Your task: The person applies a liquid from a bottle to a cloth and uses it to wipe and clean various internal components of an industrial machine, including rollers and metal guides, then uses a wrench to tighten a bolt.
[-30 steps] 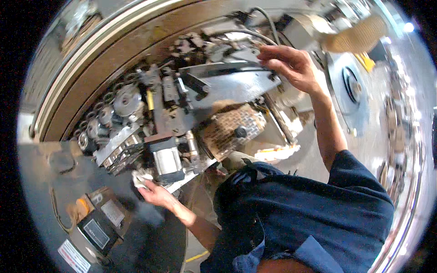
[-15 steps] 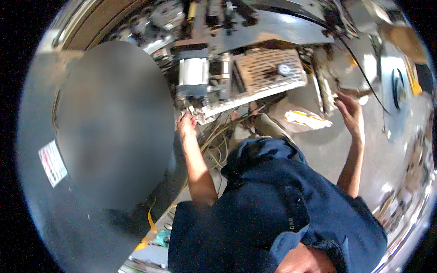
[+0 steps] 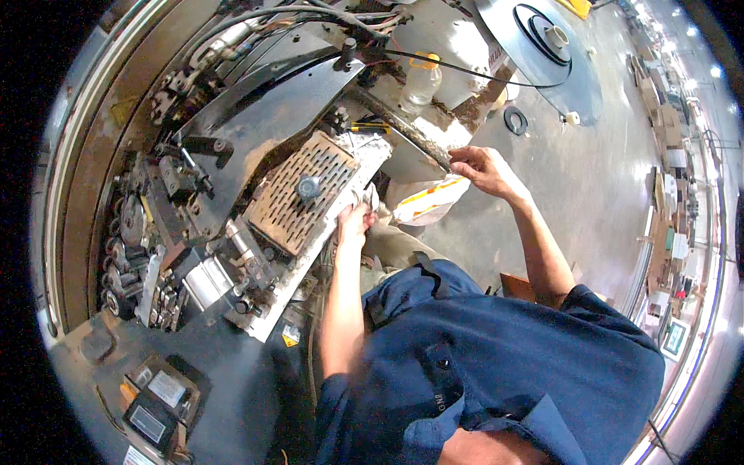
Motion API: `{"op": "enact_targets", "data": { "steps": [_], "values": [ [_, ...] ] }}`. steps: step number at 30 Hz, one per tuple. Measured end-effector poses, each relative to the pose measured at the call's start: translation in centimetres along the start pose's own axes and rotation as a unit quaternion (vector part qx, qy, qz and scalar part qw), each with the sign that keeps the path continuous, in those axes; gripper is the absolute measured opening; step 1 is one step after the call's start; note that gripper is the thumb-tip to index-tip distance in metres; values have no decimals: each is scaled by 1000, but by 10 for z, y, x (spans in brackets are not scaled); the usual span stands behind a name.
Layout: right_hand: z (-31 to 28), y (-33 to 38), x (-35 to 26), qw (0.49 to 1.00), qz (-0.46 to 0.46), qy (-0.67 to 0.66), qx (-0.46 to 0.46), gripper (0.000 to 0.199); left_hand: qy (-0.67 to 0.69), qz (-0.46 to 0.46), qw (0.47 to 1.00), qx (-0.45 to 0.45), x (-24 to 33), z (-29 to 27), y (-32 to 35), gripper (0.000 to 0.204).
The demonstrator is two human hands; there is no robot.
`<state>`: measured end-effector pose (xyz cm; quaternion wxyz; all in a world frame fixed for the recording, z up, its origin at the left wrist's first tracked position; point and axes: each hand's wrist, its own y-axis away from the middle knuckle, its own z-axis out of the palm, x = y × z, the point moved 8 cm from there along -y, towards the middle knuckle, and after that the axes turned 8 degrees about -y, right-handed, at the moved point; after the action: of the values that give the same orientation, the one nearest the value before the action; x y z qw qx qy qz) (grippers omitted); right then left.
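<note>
The left hand [image 3: 353, 225] is pressed against the lower right edge of a large metal machine [image 3: 232, 155], with its fingers closed around a crumpled white rag [image 3: 364, 195]. The rag is held just beside the corner of a rusty perforated plate [image 3: 298, 194], on which a dark round knob [image 3: 308, 186] is mounted. The right hand [image 3: 480, 167] is raised to the end of a long, dirty metal bar [image 3: 403, 128] that slopes down from the machine; its fingertips are pinched on the bar's lower end. Just below that hand, a white and orange bag [image 3: 430, 203] is seen lying between the two arms. A clear plastic bottle with a yellow cap [image 3: 422, 77] stands on the machine above the bar. A large grey disc [image 3: 542, 54] with a central hub is seen at the upper right, over a smooth grey floor [image 3: 589, 178]. A small control box [image 3: 151, 399] with switches is fixed at the lower left. A dark blue work shirt [image 3: 496, 372] is worn by the person.
</note>
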<state>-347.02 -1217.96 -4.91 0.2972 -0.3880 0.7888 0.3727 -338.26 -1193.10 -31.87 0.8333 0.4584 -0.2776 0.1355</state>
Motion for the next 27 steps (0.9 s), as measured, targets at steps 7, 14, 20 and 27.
{"op": "enact_targets", "data": {
  "steps": [7, 14, 20, 27],
  "values": [
    [51, -65, 76, 1000, 21, -6, -2, 33, 106, -119, 985, 69, -22, 46, -97, 17],
    [164, -159, 181, 997, 55, 36, -50, 33, 404, 46, 913, 29, 40, 84, -139, 34],
    [211, -230, 160, 998, 59, 0, 34, 34, 58, 68, 996, 28, 44, 92, -70, 31],
    [217, -242, 140, 997, 38, 42, 53, 43, -365, 169, 915, 34, 108, 66, 87, 21]
  ]
}}
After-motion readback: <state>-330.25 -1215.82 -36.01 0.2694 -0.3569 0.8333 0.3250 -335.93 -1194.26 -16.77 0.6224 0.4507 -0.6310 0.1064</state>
